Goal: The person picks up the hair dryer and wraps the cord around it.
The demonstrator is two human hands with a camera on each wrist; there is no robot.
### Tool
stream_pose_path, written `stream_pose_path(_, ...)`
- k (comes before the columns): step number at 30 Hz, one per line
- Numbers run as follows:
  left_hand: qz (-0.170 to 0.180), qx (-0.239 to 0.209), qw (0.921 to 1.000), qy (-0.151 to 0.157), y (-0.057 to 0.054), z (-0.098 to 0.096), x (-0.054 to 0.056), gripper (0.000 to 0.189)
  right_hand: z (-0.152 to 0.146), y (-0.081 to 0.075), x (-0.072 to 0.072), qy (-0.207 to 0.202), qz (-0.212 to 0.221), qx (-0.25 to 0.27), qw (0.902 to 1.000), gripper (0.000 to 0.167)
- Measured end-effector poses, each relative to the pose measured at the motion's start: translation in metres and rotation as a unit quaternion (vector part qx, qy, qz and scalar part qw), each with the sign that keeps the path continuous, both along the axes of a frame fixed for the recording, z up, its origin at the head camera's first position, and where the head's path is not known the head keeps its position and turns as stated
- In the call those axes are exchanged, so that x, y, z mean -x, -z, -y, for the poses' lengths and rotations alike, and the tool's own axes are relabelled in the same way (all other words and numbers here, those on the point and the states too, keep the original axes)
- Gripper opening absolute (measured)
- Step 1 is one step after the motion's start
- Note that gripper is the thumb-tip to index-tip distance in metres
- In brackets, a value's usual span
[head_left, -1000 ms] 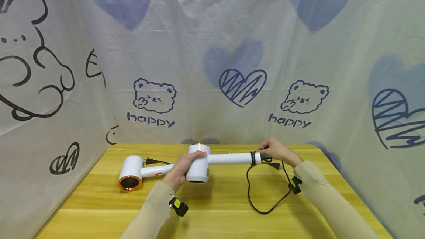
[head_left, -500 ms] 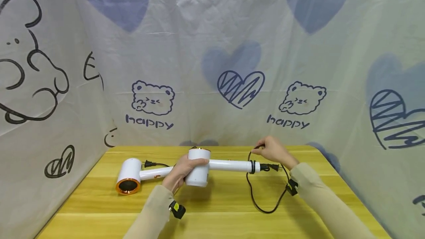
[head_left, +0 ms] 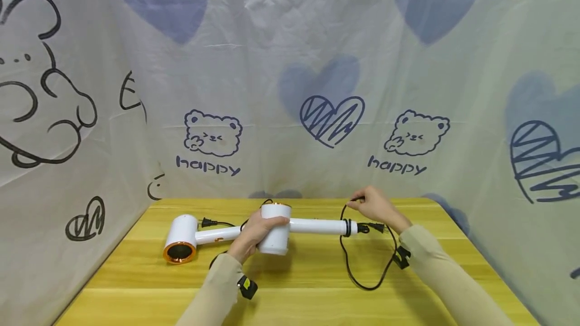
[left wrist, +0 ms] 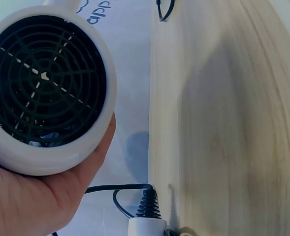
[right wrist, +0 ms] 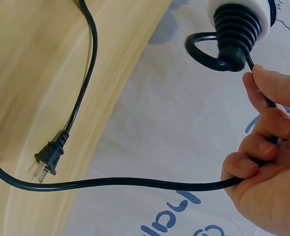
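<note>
My left hand (head_left: 254, 233) grips the head of a white hair dryer (head_left: 317, 226), held above the table with its handle pointing right. The black vent grille (left wrist: 45, 78) on the head faces the left wrist camera. A few turns of black power cord (head_left: 347, 260) circle the handle's end. My right hand (head_left: 378, 208), just above and right of that end, holds the cord between thumb and curled fingers, as the right wrist view shows. From there the cord hangs in a loop. Its two-pin plug (right wrist: 50, 153) lies on the table near the handle's end.
A second white hair dryer (head_left: 183, 230) with an orange-ringed nozzle lies at the table's left. Its black plug (head_left: 208, 222) rests behind its handle, and its cord passes near my left wrist. A printed cloth (head_left: 272, 165) hangs behind the wooden table (head_left: 317, 301).
My right hand has shifted slightly left with the cord, and a strand now rises from the handle's end to my fingers. The held hair dryer has sunk a little.
</note>
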State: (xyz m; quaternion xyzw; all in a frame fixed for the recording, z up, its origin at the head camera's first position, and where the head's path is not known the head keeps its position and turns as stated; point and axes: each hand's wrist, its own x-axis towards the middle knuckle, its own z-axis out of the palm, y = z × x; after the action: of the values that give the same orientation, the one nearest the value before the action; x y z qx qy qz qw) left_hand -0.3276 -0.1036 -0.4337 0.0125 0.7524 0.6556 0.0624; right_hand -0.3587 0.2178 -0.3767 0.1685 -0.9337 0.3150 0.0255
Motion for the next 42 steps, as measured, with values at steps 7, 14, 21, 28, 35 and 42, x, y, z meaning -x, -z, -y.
stream_pose_path(7,-0.019,0.001,0.9998,-0.008,-0.003,-0.001,0.000,0.074,0.001,-0.005,-0.001,0.009,0.024,0.017,0.9995,0.022)
stream_pose_path(14,-0.032,0.002,0.9994,-0.009,-0.010,0.000,0.002,0.069,0.002,-0.009,-0.001,0.033,0.028,0.030,0.9986,0.025)
stream_pose_path(21,-0.047,-0.001,0.9988,-0.015,-0.016,0.000,0.003,0.061,0.005,-0.014,-0.003,0.033,0.013,0.047,0.9983,0.023)
stream_pose_path(28,-0.059,0.001,0.9982,-0.003,-0.019,-0.002,0.003,0.059,0.004,-0.014,-0.006,0.034,-0.003,0.050,0.9982,0.025)
stream_pose_path(35,-0.054,0.000,0.9985,-0.008,-0.013,0.000,0.004,0.062,0.006,-0.011,-0.011,0.030,-0.006,0.071,0.9970,0.024)
stream_pose_path(42,-0.072,0.010,0.9959,-0.054,-0.012,-0.001,0.007,0.065,0.010,-0.015,-0.013,0.016,-0.039,0.070,0.9966,0.022)
